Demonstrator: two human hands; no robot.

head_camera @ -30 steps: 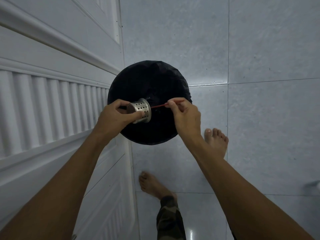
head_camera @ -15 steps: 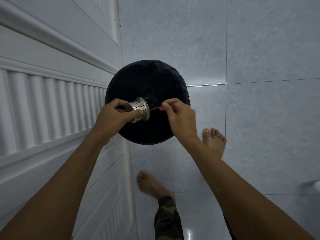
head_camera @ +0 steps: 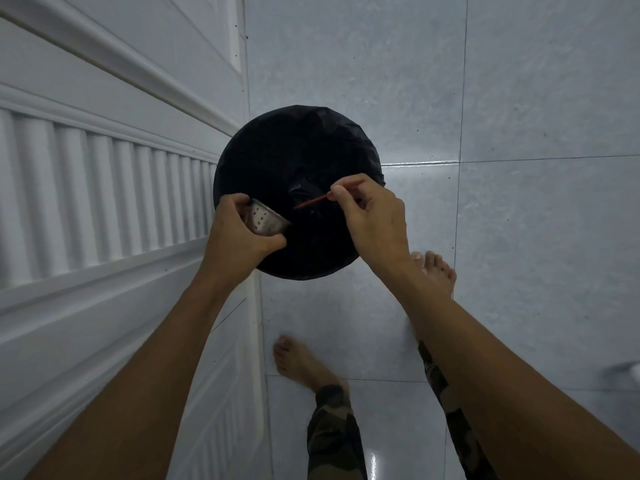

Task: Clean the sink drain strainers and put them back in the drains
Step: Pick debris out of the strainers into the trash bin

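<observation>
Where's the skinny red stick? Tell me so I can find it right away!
Look for the big round black bin on the pale tiled floor, beside the white door. Above its opening, the right hand pinches the stick. It is the only thin red thing there, pointing toward the shiny holed metal strainer gripped by the left hand.

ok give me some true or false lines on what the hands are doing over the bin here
1. The left hand holds the metal strainer. True.
2. The right hand pinches a thin red stick. True.
3. The stick's tip is poked inside the strainer. False: the tip is clear of it, over the black-lined bin.
4. The strainer sits in a sink drain. False: it is in the hand, at the bin's left edge.
5. The person stands with bare feet on a tiled floor. True.
</observation>
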